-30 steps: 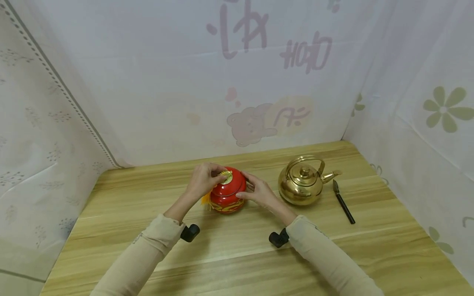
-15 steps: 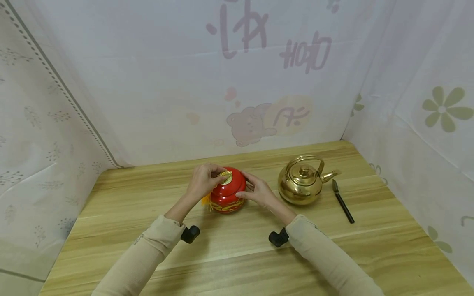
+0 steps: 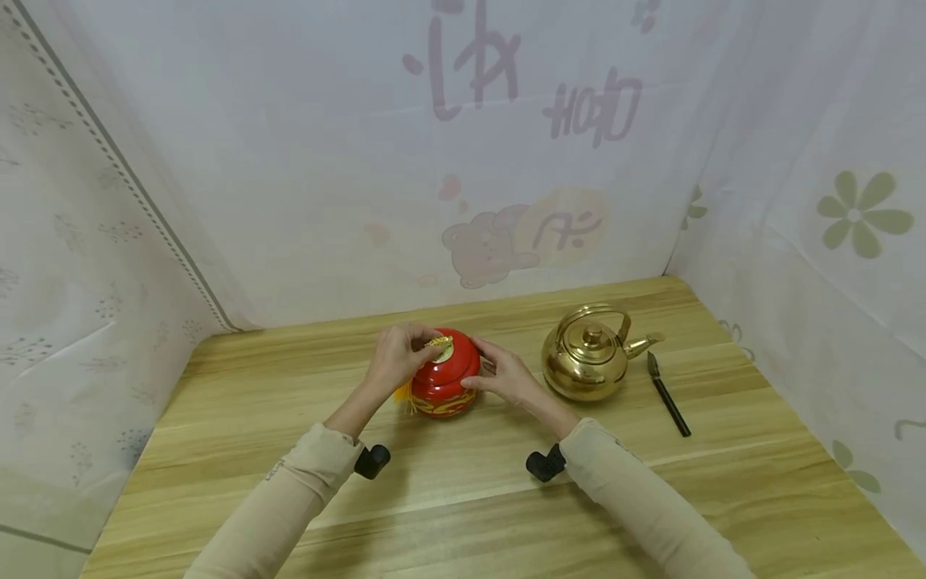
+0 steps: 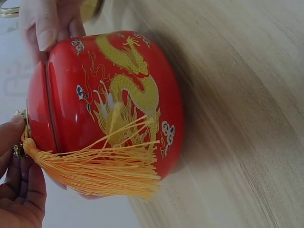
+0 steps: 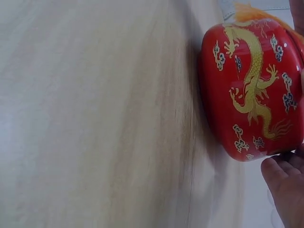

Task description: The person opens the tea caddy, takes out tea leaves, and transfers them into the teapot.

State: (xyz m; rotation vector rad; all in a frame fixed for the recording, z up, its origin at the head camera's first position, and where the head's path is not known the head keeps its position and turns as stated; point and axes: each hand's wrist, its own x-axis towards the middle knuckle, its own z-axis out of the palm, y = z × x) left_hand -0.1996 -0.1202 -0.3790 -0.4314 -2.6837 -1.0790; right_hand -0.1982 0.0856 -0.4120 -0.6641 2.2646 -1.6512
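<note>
A round red lidded jar (image 3: 443, 396) with a gold dragon stands upright on the table in the head view. My left hand (image 3: 394, 355) pinches the gold knob (image 4: 20, 142) on top of its red lid (image 4: 39, 107). From that knob an orange tassel (image 4: 95, 173) hangs over the jar's side. The lid sits on the body, with a dark seam between them in the left wrist view. My right hand (image 3: 510, 378) holds the jar from the right, thumb in front and fingers round the far side, partly hidden.
To the right of the jar stands a shiny brass teapot (image 3: 584, 374), its spout pointing right. Beside it lies a slim black stick with a pointed, brush-like tip (image 3: 669, 402). Printed cloth (image 3: 325, 201) encloses the wooden table (image 3: 448, 515) at the back and sides.
Both hands keep their places on the jar and its knob. The head view has shifted very slightly; nothing else visibly moves.
</note>
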